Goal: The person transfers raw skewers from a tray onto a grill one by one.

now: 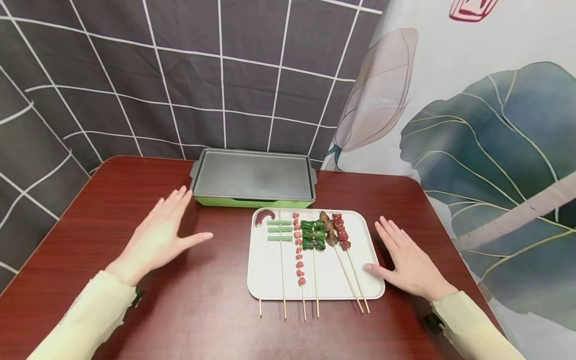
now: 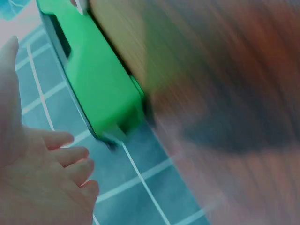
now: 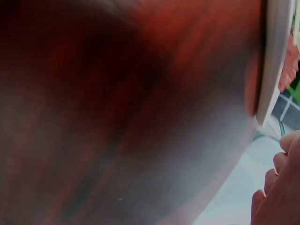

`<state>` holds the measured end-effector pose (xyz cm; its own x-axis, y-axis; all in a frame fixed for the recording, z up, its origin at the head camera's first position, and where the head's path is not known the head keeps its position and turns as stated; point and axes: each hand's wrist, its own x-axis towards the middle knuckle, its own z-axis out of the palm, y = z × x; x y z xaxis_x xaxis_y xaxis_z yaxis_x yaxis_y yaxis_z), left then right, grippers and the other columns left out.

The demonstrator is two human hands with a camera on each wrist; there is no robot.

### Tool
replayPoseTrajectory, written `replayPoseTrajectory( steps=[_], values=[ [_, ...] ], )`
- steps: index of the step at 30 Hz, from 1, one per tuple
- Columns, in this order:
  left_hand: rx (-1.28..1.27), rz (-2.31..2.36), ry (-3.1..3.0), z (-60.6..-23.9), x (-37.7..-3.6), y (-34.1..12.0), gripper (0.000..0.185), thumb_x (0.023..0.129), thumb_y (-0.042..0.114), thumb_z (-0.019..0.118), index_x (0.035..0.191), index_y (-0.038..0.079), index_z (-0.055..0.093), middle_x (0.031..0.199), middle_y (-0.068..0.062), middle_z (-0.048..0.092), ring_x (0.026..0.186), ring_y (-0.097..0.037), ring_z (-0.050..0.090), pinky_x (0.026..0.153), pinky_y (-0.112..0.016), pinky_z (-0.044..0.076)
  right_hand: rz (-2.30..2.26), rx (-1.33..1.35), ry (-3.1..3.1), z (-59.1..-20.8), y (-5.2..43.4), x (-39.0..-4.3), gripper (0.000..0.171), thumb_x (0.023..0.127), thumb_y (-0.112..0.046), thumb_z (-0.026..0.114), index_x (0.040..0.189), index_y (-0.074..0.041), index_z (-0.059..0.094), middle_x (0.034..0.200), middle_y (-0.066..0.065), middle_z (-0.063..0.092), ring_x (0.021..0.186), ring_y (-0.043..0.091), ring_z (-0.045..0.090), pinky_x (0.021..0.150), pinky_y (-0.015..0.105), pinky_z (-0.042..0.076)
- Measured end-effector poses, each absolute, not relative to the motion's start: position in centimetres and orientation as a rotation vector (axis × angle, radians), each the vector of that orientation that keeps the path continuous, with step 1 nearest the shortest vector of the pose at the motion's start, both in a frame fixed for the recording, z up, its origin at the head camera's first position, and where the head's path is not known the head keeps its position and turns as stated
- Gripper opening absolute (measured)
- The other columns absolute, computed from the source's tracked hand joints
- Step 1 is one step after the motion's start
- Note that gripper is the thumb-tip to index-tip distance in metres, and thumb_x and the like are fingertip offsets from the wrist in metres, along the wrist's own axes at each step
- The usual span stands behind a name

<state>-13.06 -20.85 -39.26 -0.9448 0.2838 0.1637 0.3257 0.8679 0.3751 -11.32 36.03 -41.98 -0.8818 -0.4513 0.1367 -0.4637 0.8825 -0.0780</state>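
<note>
My left hand [image 1: 155, 237] is held out with straight fingers and a spread thumb, holding nothing, beside the front left corner of a dark griddle [image 1: 256, 175] with a green base [image 2: 96, 70]. At the right edge of a white tray [image 1: 265, 280], my right hand [image 1: 410, 262] is likewise straight-fingered, its thumb overlapping the rim in the head view. Several skewers lie on the tray: a curled purple tentacle [image 1: 264, 216], green stick pieces [image 1: 279, 230], small red pieces [image 1: 299, 250], dark green bundles [image 1: 313, 234], brown chunks [image 1: 329, 229] and red meat chunks [image 1: 341, 231].
The reddish-brown wooden table [image 1: 198, 320] carries the griddle at its back and the tray in front of it. The skewers' bare stick ends [image 1: 284, 310] jut over the tray's front rim. Behind hang a dark gridded cloth [image 1: 189, 75] and a leaf-patterned curtain [image 1: 490, 150].
</note>
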Motion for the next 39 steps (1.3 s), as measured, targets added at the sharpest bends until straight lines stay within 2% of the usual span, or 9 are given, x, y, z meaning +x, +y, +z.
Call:
replayPoseTrajectory(
  steps=[7, 12, 16, 24, 32, 39],
  values=[
    [-0.422, -1.034, -2.928, -39.1, -11.2, -17.6, 0.104, 0.087, 0.066, 0.07, 0.159, 0.003, 0.029, 0.163, -0.017, 0.028, 0.148, -0.04, 0.025, 0.121, -0.057, 0.023, 0.153, 0.807, -2.917, -42.5, 35.7, -10.1, 0.107, 0.086, -0.068, 0.068, 0.16, -0.003, 0.028, 0.166, 0.015, 0.022, 0.15, 0.038, 0.022, 0.125, 0.043, 0.016],
    [-0.43, -1.249, -2.887, -39.5, -10.1, -15.5, 0.093, 0.089, 0.06, 0.072, 0.159, 0.009, 0.034, 0.16, -0.012, 0.037, 0.143, -0.034, 0.038, 0.116, -0.057, 0.033, 0.102, 0.84, -2.933, -42.8, 35.4, -9.5, 0.109, 0.085, -0.072, 0.066, 0.16, -0.003, 0.028, 0.166, 0.016, 0.021, 0.15, 0.039, 0.021, 0.124, 0.046, 0.017],
    [-0.435, -1.432, -2.834, -39.7, -9.1, -13.9, 0.083, 0.092, 0.052, 0.072, 0.156, 0.01, 0.04, 0.155, -0.01, 0.045, 0.139, -0.033, 0.045, 0.114, -0.054, 0.037, 0.095, 0.839, -2.953, -43.0, 35.1, -9.0, 0.108, 0.086, -0.072, 0.064, 0.159, -0.002, 0.028, 0.165, 0.018, 0.022, 0.15, 0.038, 0.02, 0.125, 0.044, 0.015],
    [-0.362, -2.118, -2.648, -39.2, -8.1, -11.0, 0.068, 0.098, 0.03, 0.071, 0.152, 0.0, 0.041, 0.151, -0.02, 0.047, 0.139, -0.035, 0.045, 0.115, -0.049, 0.036, 0.087, 0.831, -2.989, -43.3, 35.0, -8.2, 0.105, 0.09, -0.069, 0.062, 0.159, 0.0, 0.026, 0.165, 0.018, 0.021, 0.151, 0.036, 0.018, 0.125, 0.043, 0.014],
    [-0.167, -2.29, -2.658, -39.2, -7.5, -9.5, 0.07, 0.098, 0.03, 0.069, 0.152, -0.004, 0.039, 0.146, -0.022, 0.051, 0.135, -0.033, 0.049, 0.117, -0.049, 0.035, 0.097, 0.846, -2.981, -43.4, 34.9, -7.7, 0.108, 0.088, -0.071, 0.063, 0.159, 0.001, 0.025, 0.165, 0.019, 0.021, 0.151, 0.037, 0.019, 0.126, 0.036, 0.008],
    [-0.112, -2.397, -2.684, -39.4, -7.0, -8.9, 0.074, 0.099, 0.031, 0.067, 0.151, -0.011, 0.035, 0.147, -0.024, 0.049, 0.139, -0.033, 0.043, 0.119, -0.049, 0.029, 0.089, 0.846, -3.007, -43.5, 34.9, -7.6, 0.114, 0.085, -0.076, 0.062, 0.16, 0.001, 0.022, 0.166, 0.019, 0.019, 0.151, 0.036, 0.017, 0.125, 0.031, 0.003]
  ],
)
